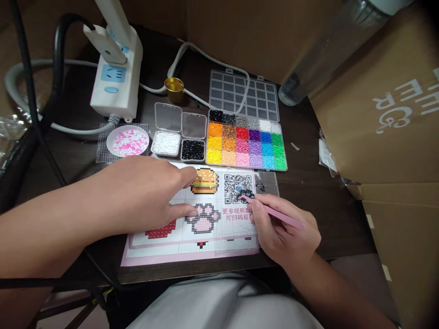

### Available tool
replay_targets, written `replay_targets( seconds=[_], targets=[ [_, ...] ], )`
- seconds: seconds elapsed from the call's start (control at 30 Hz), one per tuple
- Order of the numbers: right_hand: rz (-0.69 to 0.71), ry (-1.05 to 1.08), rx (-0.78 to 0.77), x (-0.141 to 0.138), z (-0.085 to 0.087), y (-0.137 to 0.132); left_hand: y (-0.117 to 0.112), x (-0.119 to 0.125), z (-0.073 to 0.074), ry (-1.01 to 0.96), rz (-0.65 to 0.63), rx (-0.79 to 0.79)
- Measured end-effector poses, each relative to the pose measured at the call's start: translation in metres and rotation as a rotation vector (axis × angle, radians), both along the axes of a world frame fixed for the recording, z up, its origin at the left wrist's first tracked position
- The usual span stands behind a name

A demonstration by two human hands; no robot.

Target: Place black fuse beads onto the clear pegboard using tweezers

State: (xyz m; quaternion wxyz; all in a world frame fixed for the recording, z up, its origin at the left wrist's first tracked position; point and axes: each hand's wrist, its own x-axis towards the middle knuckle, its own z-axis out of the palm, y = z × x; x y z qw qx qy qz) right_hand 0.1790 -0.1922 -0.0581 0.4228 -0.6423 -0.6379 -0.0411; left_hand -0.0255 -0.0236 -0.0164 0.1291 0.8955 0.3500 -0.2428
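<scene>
Nearest of all, pale grey fabric (pixel 222 306) fills the bottom edge, across the person's lap. Just past it comes the dark wood-grained table (pixel 318 210), and here's the action: a pink-bordered printed pattern sheet (pixel 164 260) with a clear studded plastic pegboard (pixel 236 249) over its right side.

The right hand (pixel 288 228) has a slim pair of pink tweezers (pixel 283 217) pinched between thumb and fingers, tips down at a small dark cluster of black beads (pixel 247 193) over the printed black-and-white QR code (pixel 233 183). Whether those tips grip a bead is too small to tell!

Over on the left, the left hand (pixel 147 196) reaches across the sheet, palm down, thumb and index finger spread, nothing visible between them. The thumb is at the pink-and-grey paw print (pixel 202 221), the index finger beside the pixelated burger print (pixel 205 182); the remaining fingers are hidden.

Behind the sheet, a line-up: a white oval dish (pixel 111 137) of pink and white beads, a small clear box of white beads (pixel 166 144), another of black beads (pixel 193 150), both lids up, then a large compartmented clear plastic case (pixel 247 167) of many-coloured beads. A shiny gold cup (pixel 174 94) stands farther back.
</scene>
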Motion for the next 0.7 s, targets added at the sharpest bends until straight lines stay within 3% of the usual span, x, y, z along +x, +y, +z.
replay_targets(
  seconds=[0.23,0.4,0.5,0.7],
  targets=[
    [-0.054,0.083,0.014,0.002,-0.005,-0.009,-0.001,0.001,0.0,0.047,-0.042,0.026],
    [-0.33,0.472,0.065,0.013,-0.001,-0.001,0.0,0.0,0.0,0.012,-0.065,0.034],
    [-0.425,0.672,0.038,0.023,0.001,0.006,0.0,0.0,0.0,-0.023,-0.066,0.026],
    [-0.399,0.802,-0.095,0.032,-0.001,0.009,0.0,-0.001,-0.001,-0.036,-0.039,0.017]
  ],
)
